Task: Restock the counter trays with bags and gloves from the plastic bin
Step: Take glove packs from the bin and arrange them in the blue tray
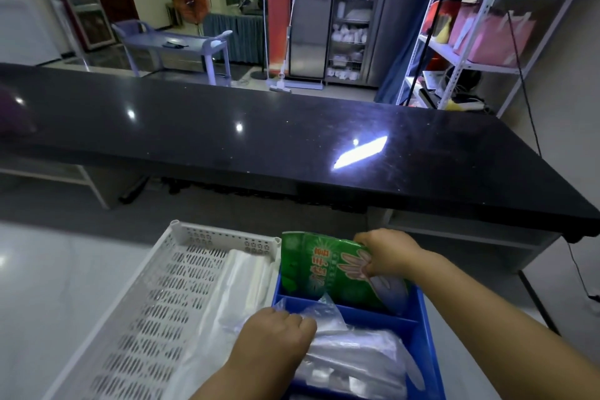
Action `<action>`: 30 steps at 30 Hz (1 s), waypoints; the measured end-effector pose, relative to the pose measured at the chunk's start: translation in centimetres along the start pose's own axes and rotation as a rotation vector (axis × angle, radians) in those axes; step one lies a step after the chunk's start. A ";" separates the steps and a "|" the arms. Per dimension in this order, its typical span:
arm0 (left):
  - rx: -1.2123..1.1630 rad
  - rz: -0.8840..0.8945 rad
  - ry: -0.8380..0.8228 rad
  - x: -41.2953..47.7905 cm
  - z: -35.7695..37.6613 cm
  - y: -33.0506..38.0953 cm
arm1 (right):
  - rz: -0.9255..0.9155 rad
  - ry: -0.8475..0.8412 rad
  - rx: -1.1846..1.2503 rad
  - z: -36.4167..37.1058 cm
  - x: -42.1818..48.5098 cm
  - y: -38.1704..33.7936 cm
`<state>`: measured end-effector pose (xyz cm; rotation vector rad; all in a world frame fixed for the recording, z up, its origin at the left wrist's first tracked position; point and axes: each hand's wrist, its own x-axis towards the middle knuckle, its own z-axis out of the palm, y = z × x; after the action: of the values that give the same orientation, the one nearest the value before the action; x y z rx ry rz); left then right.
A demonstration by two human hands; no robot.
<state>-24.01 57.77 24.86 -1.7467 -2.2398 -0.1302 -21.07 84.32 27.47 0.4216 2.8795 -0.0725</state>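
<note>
A blue divided tray (422, 328) sits on the pale counter in front of me. My right hand (384, 252) grips a green pack of gloves (311, 266) that stands tilted in the tray's far compartment. My left hand (276, 331) pinches the clear plastic bags (354, 354) piled in the near compartment. Left of the tray lies a white perforated plastic bin (168, 295) with a stack of clear bags (246, 279) along its right side.
Beyond the trays runs a long black glossy countertop (259, 133). Behind it are a pale plastic cart (181, 42), a steel cabinet (350, 19) and a metal shelf rack (480, 29) at the right. A black cable (578, 269) hangs at the counter's right end.
</note>
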 end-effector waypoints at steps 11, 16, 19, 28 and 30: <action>-0.052 0.004 -0.102 2.2 0.7 0.9 | -0.085 0.121 0.549 -1.3 -5.5 -2.8; -0.053 -0.021 -0.114 5.4 0.7 0.3 | -0.118 -0.182 0.478 1.0 -8.5 -4.1; -0.073 -0.069 -0.075 7.9 0.3 -0.5 | -0.012 0.107 0.439 1.4 -7.9 -3.2; -0.285 -0.185 -0.301 10.2 4.4 -3.2 | 0.235 0.112 0.576 5.9 -4.7 -0.6; -0.256 -0.147 -0.299 10.2 5.2 -3.2 | 0.231 0.092 0.461 6.6 -5.0 -0.3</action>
<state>-30.24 67.80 23.21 -1.8282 -2.6705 -0.2076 -15.07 82.12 22.17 0.8551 2.8627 -0.7006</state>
